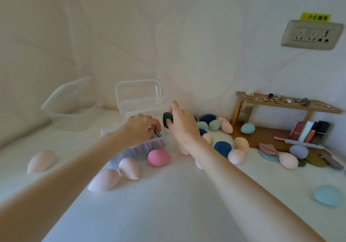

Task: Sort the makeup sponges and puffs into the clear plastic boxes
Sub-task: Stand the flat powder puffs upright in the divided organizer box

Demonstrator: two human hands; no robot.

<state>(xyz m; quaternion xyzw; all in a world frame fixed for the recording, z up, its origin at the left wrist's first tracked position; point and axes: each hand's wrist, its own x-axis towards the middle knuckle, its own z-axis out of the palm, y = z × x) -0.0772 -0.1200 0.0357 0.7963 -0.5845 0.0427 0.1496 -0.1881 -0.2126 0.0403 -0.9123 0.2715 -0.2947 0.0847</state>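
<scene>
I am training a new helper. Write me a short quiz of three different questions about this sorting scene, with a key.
1. True or false: the right hand holds a dark green sponge.
2. Where is the left hand? A. inside the near clear box B. on the wooden shelf C. flat on the table
3. What colour is the sponge lying just in front of that box?

Key: 1 true; 2 A; 3 pink.

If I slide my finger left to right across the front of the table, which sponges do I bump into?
Pale pink sponge alone on the left → light pink pointed sponge → peach pointed sponge → bright pink sponge → light blue sponge far right.
</scene>
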